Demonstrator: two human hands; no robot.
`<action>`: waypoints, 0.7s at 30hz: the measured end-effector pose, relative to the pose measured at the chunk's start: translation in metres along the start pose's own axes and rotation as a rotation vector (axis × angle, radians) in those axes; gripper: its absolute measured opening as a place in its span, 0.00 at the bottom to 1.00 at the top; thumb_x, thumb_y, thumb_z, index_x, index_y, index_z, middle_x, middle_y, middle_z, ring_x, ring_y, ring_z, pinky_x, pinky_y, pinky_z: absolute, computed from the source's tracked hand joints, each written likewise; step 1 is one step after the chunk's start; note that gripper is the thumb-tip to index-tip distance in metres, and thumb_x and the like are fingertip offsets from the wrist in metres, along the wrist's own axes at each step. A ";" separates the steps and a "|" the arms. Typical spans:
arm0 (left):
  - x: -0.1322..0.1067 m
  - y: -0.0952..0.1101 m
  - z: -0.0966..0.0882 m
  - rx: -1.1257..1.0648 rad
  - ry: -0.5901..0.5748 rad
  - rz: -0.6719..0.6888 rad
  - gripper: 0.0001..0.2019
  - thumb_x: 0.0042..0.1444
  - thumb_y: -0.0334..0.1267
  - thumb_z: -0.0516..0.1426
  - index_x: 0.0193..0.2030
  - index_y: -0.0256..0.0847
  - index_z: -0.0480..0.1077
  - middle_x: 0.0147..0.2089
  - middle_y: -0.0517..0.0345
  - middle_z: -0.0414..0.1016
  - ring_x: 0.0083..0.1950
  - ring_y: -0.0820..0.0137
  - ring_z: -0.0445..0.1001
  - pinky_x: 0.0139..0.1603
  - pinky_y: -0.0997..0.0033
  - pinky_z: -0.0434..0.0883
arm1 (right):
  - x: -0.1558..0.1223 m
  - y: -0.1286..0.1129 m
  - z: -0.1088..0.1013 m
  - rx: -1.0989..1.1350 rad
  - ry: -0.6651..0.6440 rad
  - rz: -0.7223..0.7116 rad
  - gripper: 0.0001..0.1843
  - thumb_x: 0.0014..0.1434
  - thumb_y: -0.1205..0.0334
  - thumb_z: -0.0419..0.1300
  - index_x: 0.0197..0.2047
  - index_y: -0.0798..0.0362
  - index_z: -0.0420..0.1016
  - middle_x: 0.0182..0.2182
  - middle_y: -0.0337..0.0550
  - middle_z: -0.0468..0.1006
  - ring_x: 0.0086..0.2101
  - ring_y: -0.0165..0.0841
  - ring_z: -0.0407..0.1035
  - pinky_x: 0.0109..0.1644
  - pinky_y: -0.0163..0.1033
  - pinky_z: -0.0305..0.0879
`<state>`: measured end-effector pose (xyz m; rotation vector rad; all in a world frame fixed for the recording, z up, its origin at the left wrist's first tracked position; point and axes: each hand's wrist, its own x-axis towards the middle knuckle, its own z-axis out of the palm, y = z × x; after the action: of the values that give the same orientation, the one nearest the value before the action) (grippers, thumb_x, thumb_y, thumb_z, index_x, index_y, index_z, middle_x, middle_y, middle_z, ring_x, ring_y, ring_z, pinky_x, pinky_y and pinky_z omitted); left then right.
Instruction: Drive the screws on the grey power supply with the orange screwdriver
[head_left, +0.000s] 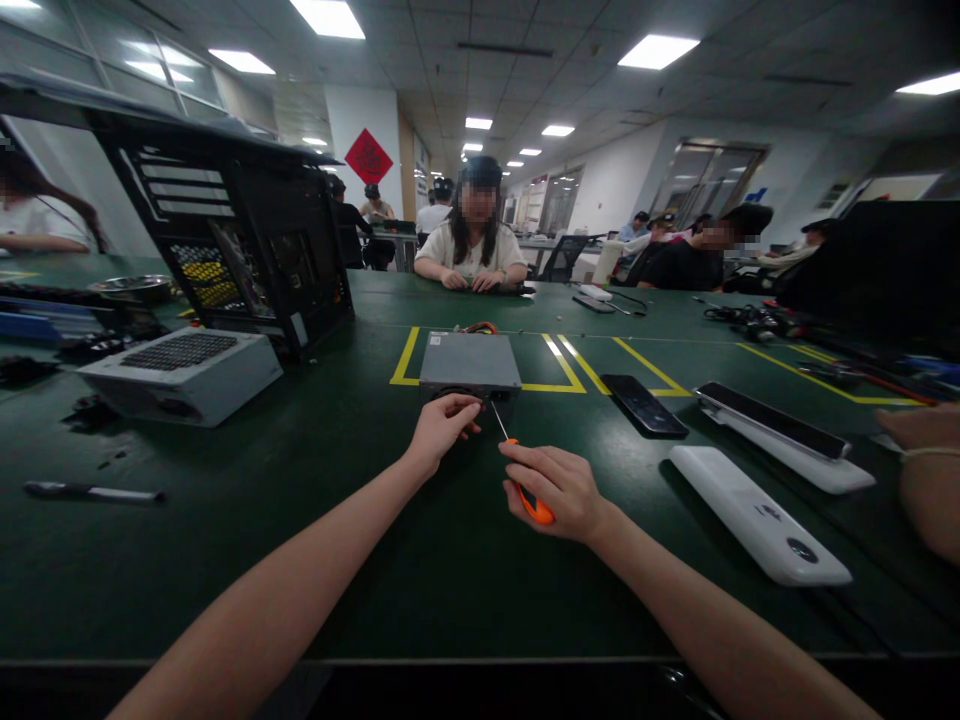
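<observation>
A grey metal computer power supply (pixel 471 362) sits flat on the green table in front of me, with coloured cables showing behind its far edge. My right hand (pixel 559 488) is closed round the orange handle of a screwdriver (pixel 538 508). Its thin shaft slants up and left, and the tip is at the power supply's near face. Close beside that tip is my left hand (pixel 444 428), its fingers bent and drawn together against the near face. Whatever may be between those fingertips is too small to make out.
To the left stand an open black computer case (pixel 255 240) and a second power supply (pixel 184 370). A pen (pixel 94 492) lies nearer. On the right are a phone (pixel 643 405) and white handheld devices (pixel 757 512). A co-worker's arm (pixel 930 480) reaches in; another person (pixel 472 240) sits opposite.
</observation>
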<state>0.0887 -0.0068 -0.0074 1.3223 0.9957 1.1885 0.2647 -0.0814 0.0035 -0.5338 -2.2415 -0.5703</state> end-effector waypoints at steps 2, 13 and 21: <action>0.001 0.000 0.002 -0.010 0.003 -0.005 0.11 0.49 0.38 0.57 0.38 0.36 0.71 0.39 0.52 0.75 0.27 0.77 0.71 0.23 0.79 0.63 | 0.002 -0.003 -0.001 0.011 0.004 -0.031 0.08 0.50 0.69 0.58 0.37 0.57 0.67 0.38 0.51 0.77 0.31 0.32 0.72 0.31 0.35 0.69; 0.004 -0.003 0.004 -0.038 -0.012 -0.001 0.11 0.49 0.38 0.57 0.38 0.35 0.71 0.39 0.51 0.75 0.26 0.78 0.71 0.22 0.81 0.62 | 0.001 -0.003 0.002 0.015 -0.024 -0.014 0.08 0.51 0.68 0.57 0.37 0.56 0.67 0.39 0.50 0.76 0.32 0.32 0.71 0.32 0.36 0.69; 0.005 -0.002 0.005 -0.046 -0.027 -0.008 0.09 0.49 0.37 0.57 0.38 0.36 0.70 0.39 0.52 0.74 0.27 0.78 0.71 0.22 0.82 0.62 | 0.002 -0.003 0.003 0.014 -0.057 0.016 0.08 0.51 0.68 0.57 0.38 0.57 0.67 0.40 0.51 0.76 0.33 0.32 0.71 0.33 0.36 0.69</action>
<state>0.0942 -0.0022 -0.0082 1.2932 0.9484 1.1782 0.2604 -0.0815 0.0027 -0.5668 -2.2911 -0.5371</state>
